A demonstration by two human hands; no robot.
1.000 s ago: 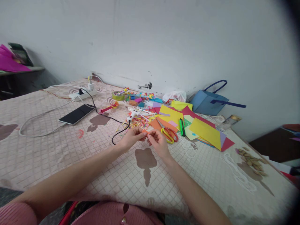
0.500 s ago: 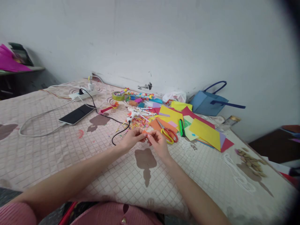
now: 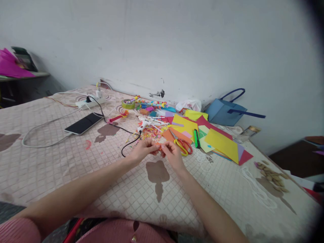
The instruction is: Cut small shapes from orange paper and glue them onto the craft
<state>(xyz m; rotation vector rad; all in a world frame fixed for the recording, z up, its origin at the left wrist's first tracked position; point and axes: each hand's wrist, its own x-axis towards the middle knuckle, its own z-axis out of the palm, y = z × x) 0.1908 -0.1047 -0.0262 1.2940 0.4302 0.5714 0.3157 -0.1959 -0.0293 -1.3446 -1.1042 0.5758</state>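
Observation:
Between my two hands is a small piece of orange paper [image 3: 158, 144], mostly hidden by the fingers. My left hand [image 3: 144, 149] pinches it from the left with thumb and fingertips. From the right, my right hand [image 3: 171, 152] pinches its other side, and the fingertips of both hands nearly meet. Just behind the hands lies a pile of small colourful paper bits [image 3: 151, 133], with a white glue gun [image 3: 144, 124] on it. Right of my right hand rest scissors [image 3: 182, 145] with yellow and red handles, partly on orange paper [image 3: 169, 135].
A green cutter [image 3: 196, 138] and coloured paper sheets [image 3: 222, 143] lie to the right, near white string [image 3: 258, 192] and a blue bag [image 3: 222, 111]. On the left are a tablet-like device [image 3: 83, 124], a power strip [image 3: 91, 103] and cables. A wall stands behind the table.
My hands stay almost in place, with the fingertips shifting slightly on the orange paper. The whole view has moved a little; nothing else on the table has visibly moved.

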